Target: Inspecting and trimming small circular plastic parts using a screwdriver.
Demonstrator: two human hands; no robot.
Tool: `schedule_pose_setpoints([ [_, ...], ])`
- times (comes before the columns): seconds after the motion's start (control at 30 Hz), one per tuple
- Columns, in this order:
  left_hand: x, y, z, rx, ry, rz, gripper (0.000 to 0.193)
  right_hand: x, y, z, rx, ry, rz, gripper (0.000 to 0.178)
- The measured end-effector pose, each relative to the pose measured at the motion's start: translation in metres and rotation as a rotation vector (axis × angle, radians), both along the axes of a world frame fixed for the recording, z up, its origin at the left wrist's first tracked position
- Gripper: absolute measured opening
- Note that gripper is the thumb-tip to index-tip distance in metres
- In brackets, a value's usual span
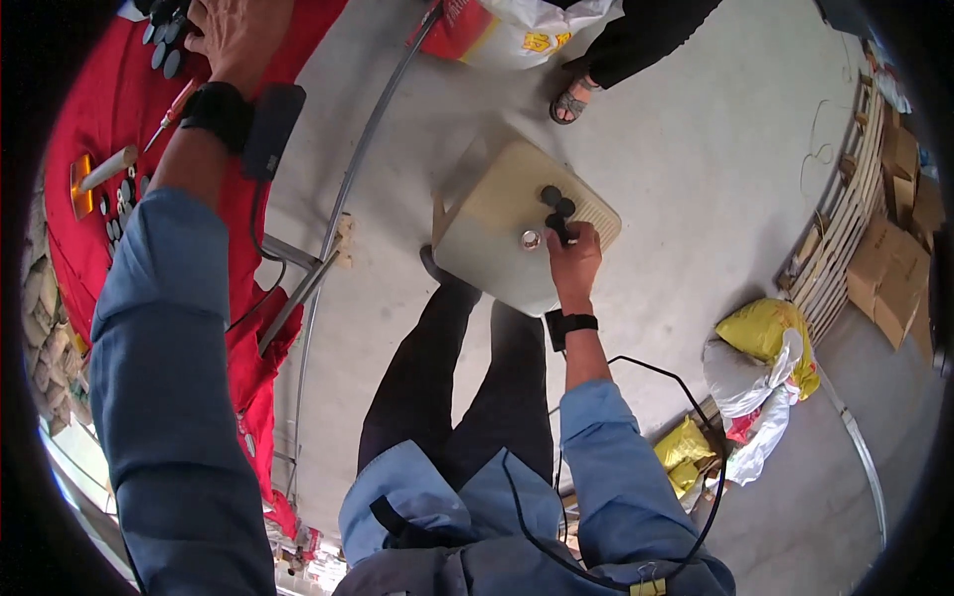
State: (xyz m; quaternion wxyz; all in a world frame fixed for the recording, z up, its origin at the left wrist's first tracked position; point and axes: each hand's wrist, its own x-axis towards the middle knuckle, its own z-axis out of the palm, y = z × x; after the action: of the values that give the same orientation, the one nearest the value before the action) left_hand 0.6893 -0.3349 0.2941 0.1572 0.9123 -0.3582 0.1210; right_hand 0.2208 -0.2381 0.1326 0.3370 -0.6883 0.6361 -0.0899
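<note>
My right hand (575, 264) reaches over a beige plastic stool (487, 233) with its fingers closed on a small black round piece. Just past the fingertips, two dark discs (557, 201) lie on the stool top. A small shiny round metal piece (530, 239) sits left of that hand. Far to the left, my left hand (238, 40) is above a red cloth (94, 238), partly cut off by the top edge. Its visible fingers are apart, beside a cluster of dark discs (164, 45).
On the red cloth are a screwdriver (175, 107), a hammer-like tool with an orange head (81, 187) and more small discs (120, 209). Metal tubing (348, 184) edges the table. A person's sandalled foot (571, 101) stands beyond the stool; bags (760, 348) and cardboard boxes (887, 268) are at right.
</note>
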Motion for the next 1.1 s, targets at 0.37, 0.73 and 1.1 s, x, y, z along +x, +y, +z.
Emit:
schedule_pose_setpoints([
  [0.37,-0.003,-0.006,0.004,0.025,0.043,0.030,0.060,0.025,0.001,-0.017,-0.055,0.047,-0.236,0.037],
  [0.73,-0.014,-0.005,0.008,-0.002,0.038,0.020,0.059,0.019,-0.025,-0.010,-0.064,0.120,0.018,0.036],
  [1.1,0.004,0.003,-0.016,-0.101,-0.163,-0.104,0.061,0.066,-0.031,-0.016,-0.116,0.186,0.047,0.019],
])
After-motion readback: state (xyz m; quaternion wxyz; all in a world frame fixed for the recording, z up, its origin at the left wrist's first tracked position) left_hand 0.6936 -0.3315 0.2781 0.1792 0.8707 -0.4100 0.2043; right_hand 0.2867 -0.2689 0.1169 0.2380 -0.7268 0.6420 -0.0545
